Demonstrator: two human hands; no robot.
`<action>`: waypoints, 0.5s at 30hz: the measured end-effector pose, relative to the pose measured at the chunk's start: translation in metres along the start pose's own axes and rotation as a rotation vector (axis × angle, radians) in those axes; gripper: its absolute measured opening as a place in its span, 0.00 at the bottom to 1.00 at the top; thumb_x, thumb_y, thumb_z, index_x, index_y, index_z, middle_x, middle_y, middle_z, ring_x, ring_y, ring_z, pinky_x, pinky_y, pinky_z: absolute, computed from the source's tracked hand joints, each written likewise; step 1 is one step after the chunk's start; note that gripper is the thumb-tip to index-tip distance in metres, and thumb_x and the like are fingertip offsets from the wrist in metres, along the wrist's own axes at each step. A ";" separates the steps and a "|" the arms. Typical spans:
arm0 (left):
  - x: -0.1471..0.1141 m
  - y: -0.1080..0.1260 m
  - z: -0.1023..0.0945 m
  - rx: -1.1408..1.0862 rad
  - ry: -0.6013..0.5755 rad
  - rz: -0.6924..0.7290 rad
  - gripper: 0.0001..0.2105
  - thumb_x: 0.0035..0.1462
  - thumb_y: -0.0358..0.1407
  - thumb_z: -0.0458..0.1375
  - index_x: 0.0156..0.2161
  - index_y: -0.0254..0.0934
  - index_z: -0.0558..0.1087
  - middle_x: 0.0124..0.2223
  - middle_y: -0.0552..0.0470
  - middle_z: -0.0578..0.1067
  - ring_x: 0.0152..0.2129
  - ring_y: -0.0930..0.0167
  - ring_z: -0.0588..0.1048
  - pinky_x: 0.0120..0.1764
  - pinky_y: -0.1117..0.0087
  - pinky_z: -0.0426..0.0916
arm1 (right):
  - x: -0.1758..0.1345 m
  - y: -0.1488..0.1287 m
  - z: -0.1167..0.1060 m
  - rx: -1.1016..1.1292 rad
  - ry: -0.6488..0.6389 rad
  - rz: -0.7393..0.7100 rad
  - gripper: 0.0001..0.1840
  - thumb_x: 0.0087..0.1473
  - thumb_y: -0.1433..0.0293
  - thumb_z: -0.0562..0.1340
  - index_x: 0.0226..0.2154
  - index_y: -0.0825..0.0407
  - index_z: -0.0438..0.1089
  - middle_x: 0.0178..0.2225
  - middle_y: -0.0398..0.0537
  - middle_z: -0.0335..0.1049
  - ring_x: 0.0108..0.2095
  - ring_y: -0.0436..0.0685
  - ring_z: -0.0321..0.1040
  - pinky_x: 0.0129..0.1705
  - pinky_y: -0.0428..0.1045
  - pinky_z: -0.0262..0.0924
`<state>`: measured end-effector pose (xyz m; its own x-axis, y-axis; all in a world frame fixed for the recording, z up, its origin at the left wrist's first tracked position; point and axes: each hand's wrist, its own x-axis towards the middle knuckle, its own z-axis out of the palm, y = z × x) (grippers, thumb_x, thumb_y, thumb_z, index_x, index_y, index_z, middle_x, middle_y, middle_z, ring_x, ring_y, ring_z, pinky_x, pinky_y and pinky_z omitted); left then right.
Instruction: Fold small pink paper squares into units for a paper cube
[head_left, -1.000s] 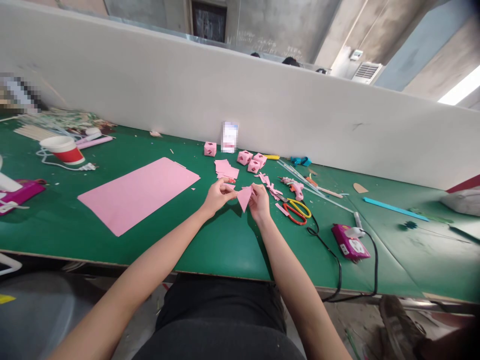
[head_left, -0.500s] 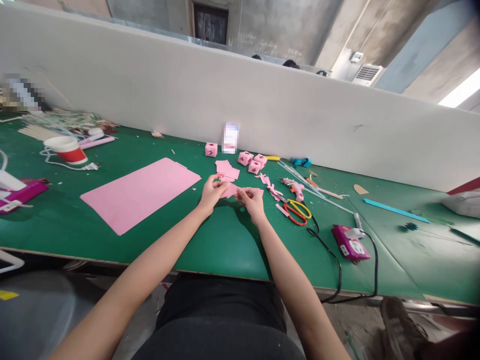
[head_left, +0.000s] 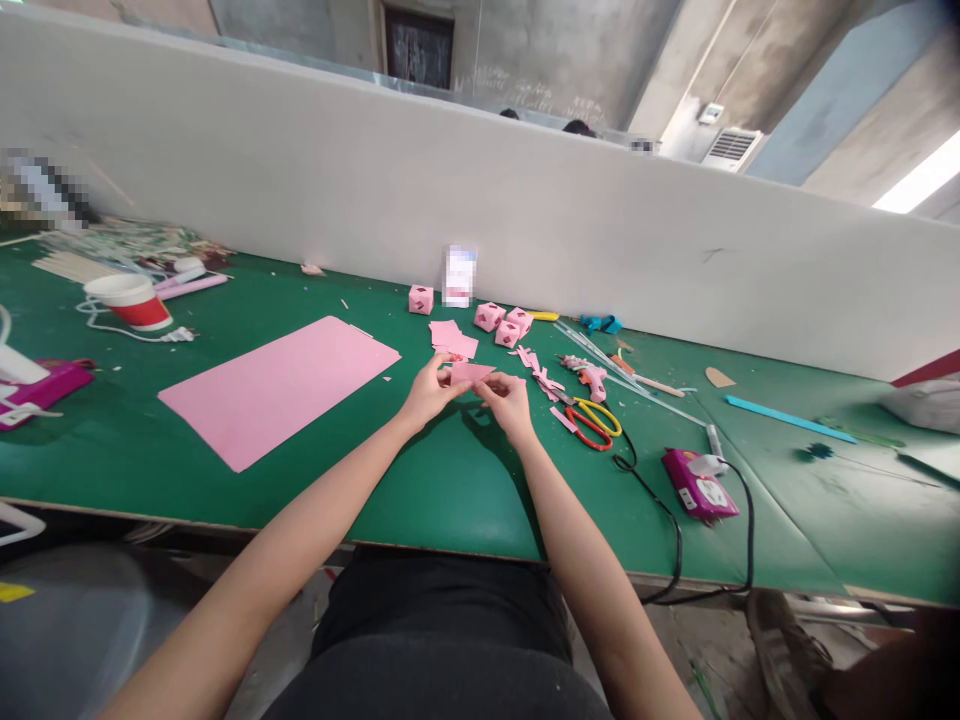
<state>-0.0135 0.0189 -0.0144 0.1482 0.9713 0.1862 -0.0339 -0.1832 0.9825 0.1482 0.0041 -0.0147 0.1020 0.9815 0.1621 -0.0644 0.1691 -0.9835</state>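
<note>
Though label (head_left: 711, 491) illegible, paper (head_left: 472, 371) between fingers (head_left: 498, 386)

Pale glare on the tabletop (head_left: 847, 520) at right, wide-angle edge distortion

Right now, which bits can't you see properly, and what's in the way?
All in the head view:
- Part of the held pink paper: covered by the fingers.
- What the upright panel shows: blurred into blocks.
- Most of the people at the back: hidden by the white partition.
- The rest of the left magenta box: cut off by the picture's left edge.
- The wall writing: too small and faint.
</note>
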 end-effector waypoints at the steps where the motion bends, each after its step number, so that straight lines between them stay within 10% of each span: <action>1: 0.000 -0.001 0.000 0.042 -0.007 0.020 0.31 0.46 0.42 0.71 0.54 0.37 0.66 0.33 0.52 0.79 0.27 0.69 0.77 0.33 0.69 0.70 | 0.000 0.000 -0.001 -0.015 0.007 -0.019 0.08 0.41 0.68 0.74 0.23 0.49 0.75 0.22 0.39 0.74 0.24 0.50 0.68 0.26 0.45 0.62; 15: -0.008 0.006 0.002 0.553 -0.071 0.228 0.23 0.52 0.32 0.62 0.55 0.40 0.69 0.35 0.51 0.80 0.32 0.64 0.79 0.38 0.66 0.69 | -0.001 0.003 -0.014 -0.509 -0.042 -0.242 0.03 0.42 0.70 0.68 0.25 0.45 0.76 0.25 0.40 0.75 0.27 0.53 0.66 0.34 0.48 0.61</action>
<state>-0.0131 0.0093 -0.0096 0.2642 0.8890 0.3740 0.4433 -0.4563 0.7716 0.1617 0.0022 -0.0192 0.0140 0.9246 0.3807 0.4442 0.3354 -0.8308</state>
